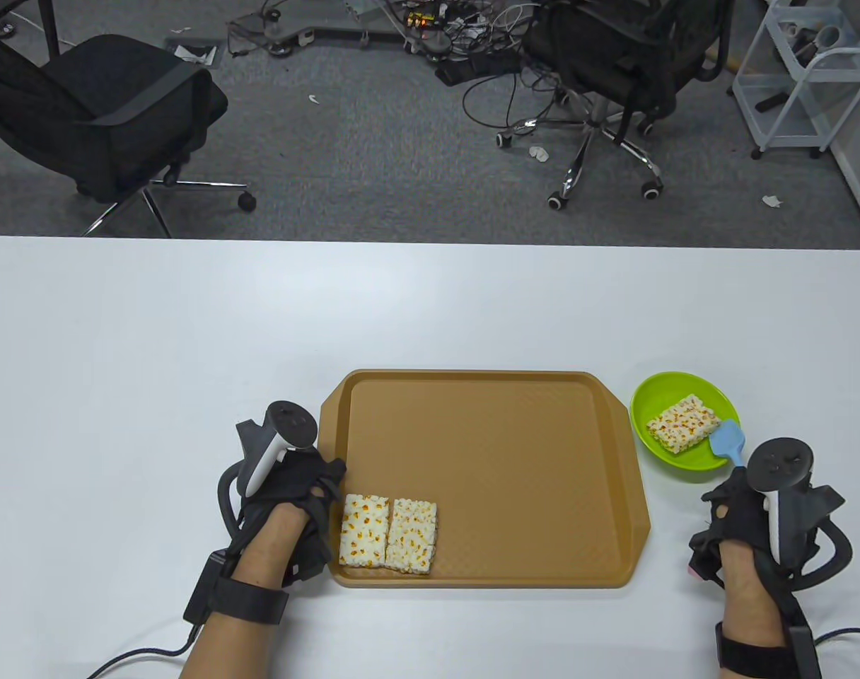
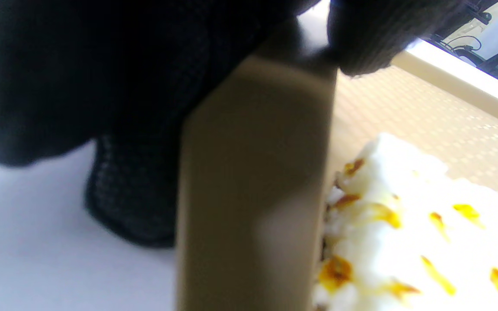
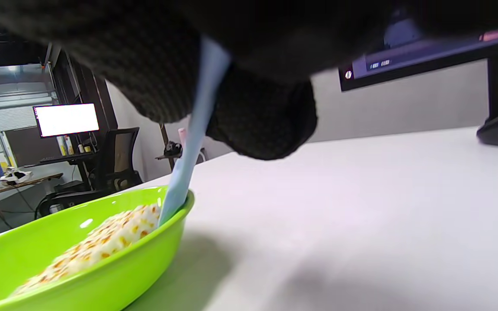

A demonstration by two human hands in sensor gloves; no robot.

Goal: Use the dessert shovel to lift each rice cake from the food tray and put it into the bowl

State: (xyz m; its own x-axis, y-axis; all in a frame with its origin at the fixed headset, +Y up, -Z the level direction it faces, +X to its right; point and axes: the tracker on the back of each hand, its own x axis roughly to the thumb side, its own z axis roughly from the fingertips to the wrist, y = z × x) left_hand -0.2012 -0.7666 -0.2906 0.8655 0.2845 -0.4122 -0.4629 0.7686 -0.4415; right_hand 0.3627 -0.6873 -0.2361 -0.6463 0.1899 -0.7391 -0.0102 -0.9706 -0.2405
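Counting what lies where, I have one rice cake (image 1: pixel 683 423) in the green bowl (image 1: pixel 646 403) and two rice cakes (image 1: pixel 387 532) left side by side at the near left corner of the food tray (image 1: pixel 501 467). My right hand (image 1: pixel 745 509) curls round the handle of the blue dessert shovel (image 1: pixel 727 442), its blade resting inside the bowl beside the cake. My left hand (image 1: pixel 292 495) seems to pinch the tray's left rim, though that wrist view is blurred. So roughly a third done, I judge.
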